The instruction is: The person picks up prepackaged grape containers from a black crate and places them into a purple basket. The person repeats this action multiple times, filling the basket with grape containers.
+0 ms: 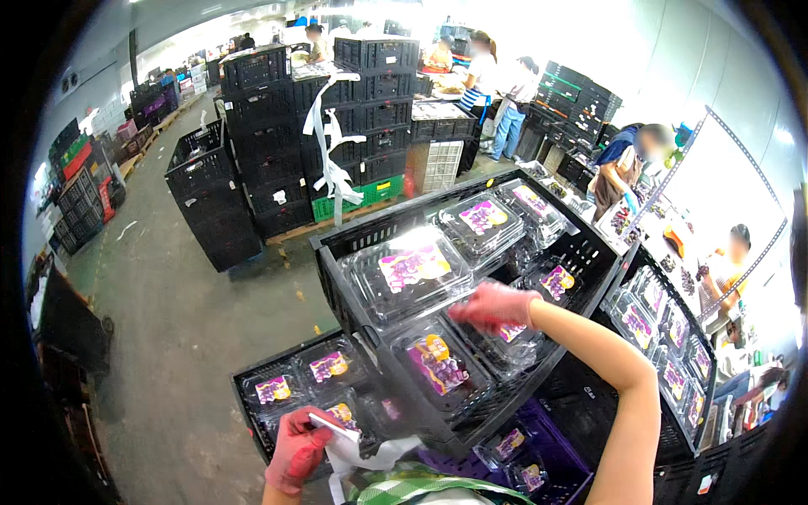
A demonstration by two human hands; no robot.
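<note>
My left hand [297, 449], in a red glove, grips a white paper strip [344, 439] whose loose end curls toward a green checked cloth [429, 483] at my body. My right hand [495, 306], gloved the same, hangs over the middle of a black plastic crate [543, 372]. It is blurred, and whether it holds anything does not show. Clear plastic clamshell boxes bearing purple grape labels lie in this crate: a large box [407, 268] left of the hand, a box [442, 366] below it, and another box [483, 221] beyond. My right hand partly covers one box [521, 347].
A lower black crate [249, 385] with similar boxes stands at left, a purple crate [562, 454] below, and another filled crate [707, 404] at right. Tall stacks of black crates [265, 139] rise behind. Several people work farther back, one [615, 170] bending over grapes.
</note>
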